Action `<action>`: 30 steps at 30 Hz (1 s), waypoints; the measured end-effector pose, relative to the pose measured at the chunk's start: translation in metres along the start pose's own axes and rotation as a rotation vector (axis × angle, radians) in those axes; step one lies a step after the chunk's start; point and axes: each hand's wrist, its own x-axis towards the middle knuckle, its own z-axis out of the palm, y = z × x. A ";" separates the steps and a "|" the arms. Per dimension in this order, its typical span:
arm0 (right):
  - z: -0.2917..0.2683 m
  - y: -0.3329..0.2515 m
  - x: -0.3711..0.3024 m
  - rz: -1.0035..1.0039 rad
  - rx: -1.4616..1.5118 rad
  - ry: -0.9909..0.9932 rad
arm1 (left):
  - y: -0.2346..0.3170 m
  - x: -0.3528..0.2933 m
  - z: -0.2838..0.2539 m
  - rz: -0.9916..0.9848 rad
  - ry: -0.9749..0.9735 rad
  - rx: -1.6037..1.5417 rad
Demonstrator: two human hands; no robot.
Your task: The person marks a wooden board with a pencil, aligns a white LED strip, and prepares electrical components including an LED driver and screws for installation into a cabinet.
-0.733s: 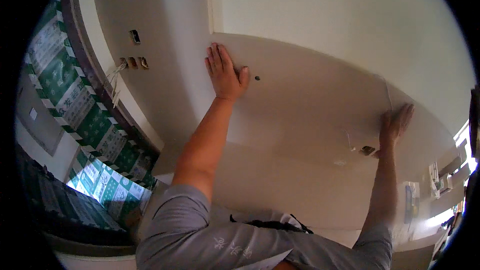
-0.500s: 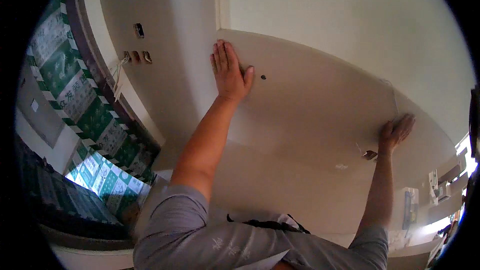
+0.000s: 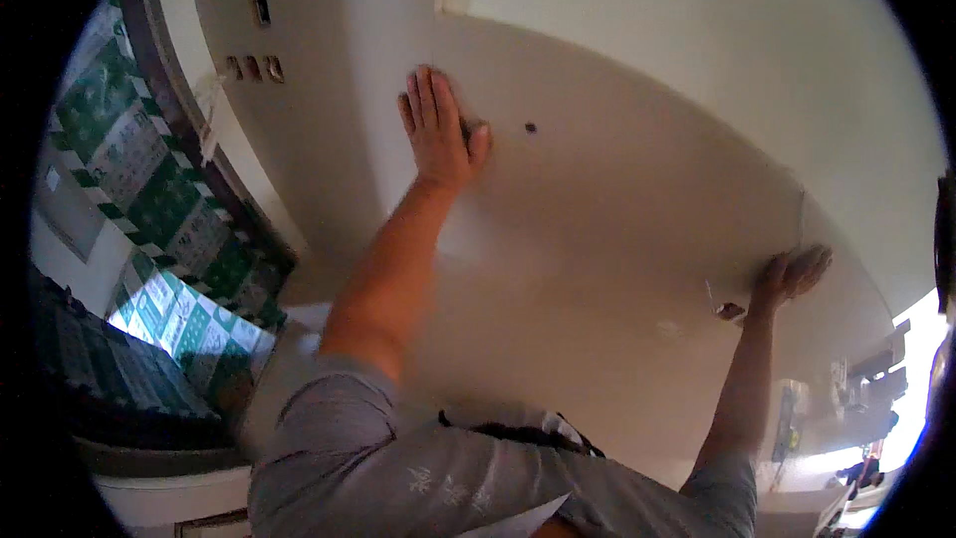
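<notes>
A large smooth beige-brown panel (image 3: pixel 588 209), with a curved-looking edge against a paler surface, fills the middle of the view. Against its upper left part lies my left hand (image 3: pixel 441 139), palm down, fingers stretched out and thumb apart. A small dark hole (image 3: pixel 531 128) shows to the right of that thumb. Farther right, my right hand (image 3: pixel 792 276) rests flat on the panel, fingers extended, near a thin vertical line (image 3: pixel 801 219). Just left of the right wrist is a ragged cutout (image 3: pixel 730 312) with a pale wire end. Neither hand visibly holds anything.
Several socket cutouts (image 3: pixel 254 69) open at the upper left, with loose pale wires (image 3: pixel 209 115) beside a dark frame (image 3: pixel 179 80). Green-and-white printed sheeting (image 3: pixel 169 199) covers a surface at the left. Blurred items and bright light (image 3: pixel 911 339) are at the right edge.
The view has shifted a little. My left hand is lower on the panel, farther from its upper corner and from the small hole. My right hand stays flat, slightly lower.
</notes>
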 end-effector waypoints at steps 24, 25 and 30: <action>0.007 -0.024 -0.005 0.211 0.242 0.015 | -0.064 -0.001 -0.053 0.228 -0.811 0.344; 0.011 -0.024 -0.006 0.330 0.506 0.070 | -0.045 0.009 -0.054 0.151 -0.916 0.415; 0.016 -0.020 -0.007 0.111 0.305 0.022 | -0.049 -0.002 -0.059 0.101 -0.808 0.446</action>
